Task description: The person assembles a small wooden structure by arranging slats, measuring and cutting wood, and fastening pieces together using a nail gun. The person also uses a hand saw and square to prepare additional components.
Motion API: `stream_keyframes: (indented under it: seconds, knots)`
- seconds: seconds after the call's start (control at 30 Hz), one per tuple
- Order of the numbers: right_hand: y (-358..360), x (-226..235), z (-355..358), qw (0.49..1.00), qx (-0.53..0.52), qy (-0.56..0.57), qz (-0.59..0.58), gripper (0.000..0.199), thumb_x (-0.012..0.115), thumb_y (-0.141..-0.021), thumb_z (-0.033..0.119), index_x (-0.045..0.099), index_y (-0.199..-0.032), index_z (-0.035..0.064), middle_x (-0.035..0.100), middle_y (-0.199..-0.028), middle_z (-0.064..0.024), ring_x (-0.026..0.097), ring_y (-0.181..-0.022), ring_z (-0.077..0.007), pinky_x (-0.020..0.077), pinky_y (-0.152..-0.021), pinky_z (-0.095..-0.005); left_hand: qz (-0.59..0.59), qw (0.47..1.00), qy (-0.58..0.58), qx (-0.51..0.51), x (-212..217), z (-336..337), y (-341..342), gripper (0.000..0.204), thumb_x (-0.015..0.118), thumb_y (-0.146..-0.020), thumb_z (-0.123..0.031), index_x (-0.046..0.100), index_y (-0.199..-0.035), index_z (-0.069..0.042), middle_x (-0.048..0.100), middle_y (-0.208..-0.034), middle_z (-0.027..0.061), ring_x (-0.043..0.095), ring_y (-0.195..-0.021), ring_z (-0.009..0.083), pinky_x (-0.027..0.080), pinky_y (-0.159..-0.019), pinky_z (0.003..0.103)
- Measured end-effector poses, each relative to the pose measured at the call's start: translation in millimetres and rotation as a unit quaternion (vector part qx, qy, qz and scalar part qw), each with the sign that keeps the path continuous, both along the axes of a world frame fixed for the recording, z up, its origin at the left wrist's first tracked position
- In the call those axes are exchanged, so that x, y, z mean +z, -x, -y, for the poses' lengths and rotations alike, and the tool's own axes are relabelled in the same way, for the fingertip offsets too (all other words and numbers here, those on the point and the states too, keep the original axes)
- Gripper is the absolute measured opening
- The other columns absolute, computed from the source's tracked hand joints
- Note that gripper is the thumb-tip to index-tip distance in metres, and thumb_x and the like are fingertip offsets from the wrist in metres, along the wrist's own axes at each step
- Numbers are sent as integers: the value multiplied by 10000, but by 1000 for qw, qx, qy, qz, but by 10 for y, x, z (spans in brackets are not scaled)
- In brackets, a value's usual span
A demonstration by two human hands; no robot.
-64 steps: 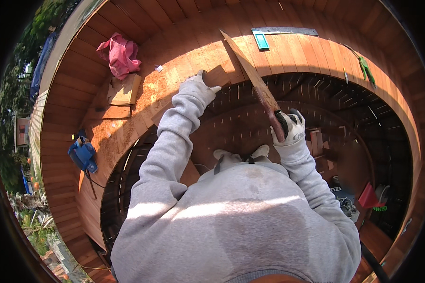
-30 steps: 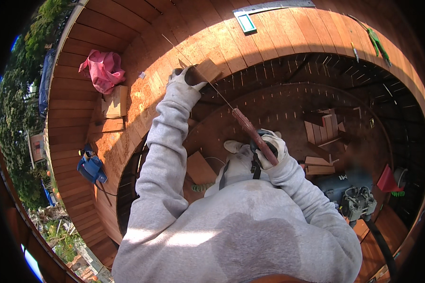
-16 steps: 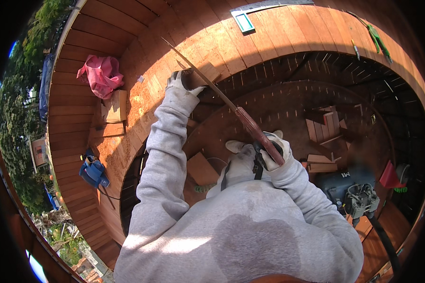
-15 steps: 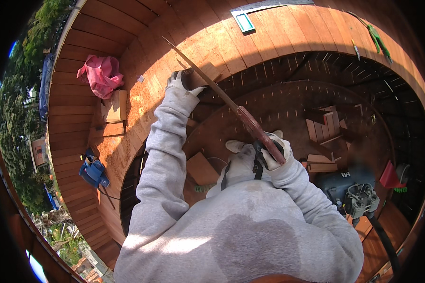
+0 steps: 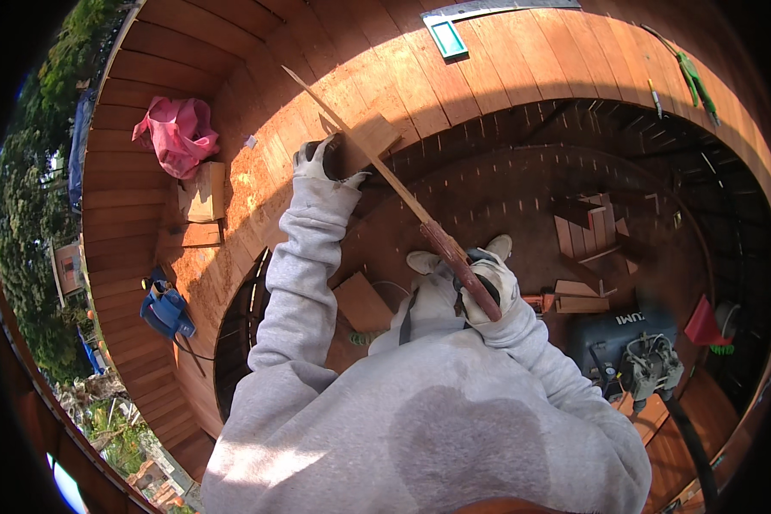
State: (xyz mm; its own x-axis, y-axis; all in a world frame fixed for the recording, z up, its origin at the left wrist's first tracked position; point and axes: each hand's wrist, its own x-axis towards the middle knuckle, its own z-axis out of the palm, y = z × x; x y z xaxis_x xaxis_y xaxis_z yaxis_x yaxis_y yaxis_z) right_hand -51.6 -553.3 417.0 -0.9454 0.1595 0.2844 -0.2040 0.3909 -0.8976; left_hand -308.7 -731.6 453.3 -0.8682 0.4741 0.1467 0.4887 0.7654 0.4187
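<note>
My gloved left hand (image 5: 324,161) grips a short wooden board (image 5: 370,139) at the inner edge of the curved plank bench, thumb toward me and fingers over its far side. My gloved right hand (image 5: 493,286) is closed around the dark red handle of a handsaw (image 5: 386,174). The saw's long, narrow blade runs forward and left across the board, close to my left hand. Its tip reaches over the sunlit planks. Where exactly the teeth meet the wood is too small to tell.
On the bench lie a pink cloth bag (image 5: 180,137), wood offcuts (image 5: 204,194), a blue power tool (image 5: 166,309), a teal-framed piece (image 5: 447,39) beside a metal square, and green-handled pliers (image 5: 696,84). Below right stand an air compressor (image 5: 630,347) and scrap boards (image 5: 584,295).
My right hand has drawn the saw back toward my body and slightly left, its handle now lower. My left hand stays on the board.
</note>
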Motion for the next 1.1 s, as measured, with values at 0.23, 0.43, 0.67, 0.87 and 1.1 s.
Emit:
stream_keyframes:
  seconds: [0.23, 0.43, 0.67, 0.87, 1.1]
  knots:
    - [-2, 28, 25, 1000, -27, 2, -6, 193, 602, -677, -8, 647, -855, 51, 603, -720, -100, 616, -719, -327, 498, -829, -465, 17, 1000, -3, 7, -89, 54, 69, 696, 880, -598, -210, 583, -1215, -84, 534, -1179, 192, 490, -1136, 362, 410, -1012, 431]
    - [-160, -125, 127, 999, -32, -9, -6, 248, 603, -691, 3, 644, -931, 50, 603, -763, -118, 612, -751, -366, 499, -823, -480, 18, 998, 60, 29, 16, 79, 68, 724, 870, -621, -308, 574, -1248, -101, 496, -1255, 206, 464, -1196, 371, 385, -1057, 422]
    - [-222, -33, 406, 997, -65, -39, 4, 301, 613, -708, 22, 632, -1007, 46, 618, -857, -141, 608, -858, -388, 473, -875, -483, 64, 996, 65, 14, 140, 55, 46, 720, 857, -655, -306, 556, -1273, -92, 462, -1342, 231, 426, -1262, 391, 364, -1088, 418]
    - [-283, 240, 610, 996, -76, -31, 36, 336, 633, -756, 49, 616, -1091, 38, 628, -955, -148, 602, -947, -385, 452, -908, -470, 43, 988, 144, -38, 257, 107, 72, 726, 787, -744, -347, 494, -1366, -115, 422, -1396, 242, 383, -1315, 395, 335, -1112, 425]
    - [-275, 141, 772, 991, -114, -32, 63, 438, 640, -762, 66, 595, -1197, 66, 632, -1064, -152, 594, -1002, -395, 480, -884, -455, 23, 997, 74, 8, -4, 121, 81, 590, 572, -894, -442, 479, -1379, -119, 462, -1386, 214, 405, -1308, 367, 318, -1113, 438]
